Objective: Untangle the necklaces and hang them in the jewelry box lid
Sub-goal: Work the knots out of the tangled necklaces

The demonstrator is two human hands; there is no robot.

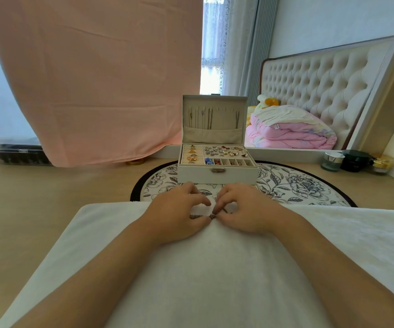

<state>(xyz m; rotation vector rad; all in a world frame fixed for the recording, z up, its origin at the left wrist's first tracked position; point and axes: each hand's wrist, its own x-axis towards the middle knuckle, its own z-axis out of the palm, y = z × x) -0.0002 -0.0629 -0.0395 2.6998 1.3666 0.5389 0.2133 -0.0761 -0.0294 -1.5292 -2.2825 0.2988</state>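
Both hands meet over the white towel (215, 268) on the desk (25, 197). The right hand (245, 209) pinches the tangled necklace (212, 216) at a small dark knot. The left hand (179, 209) seems to pinch the chain just beside it, though the links are too small to be sure. Keep each grip light and tease loops apart sideways rather than pulling. The jewelry box lid (215, 98) stands open beyond, with other chains (209, 119) hanging in it.

The box (217, 172) stands mid-surface with its lid (213, 119) upright behind. Bare surface (49, 197) lies open to its left, and the mat (298, 185) is free to its right. Jars (354, 160) crowd the far right corner, and a cloth (91, 79) overhangs the far left edge.
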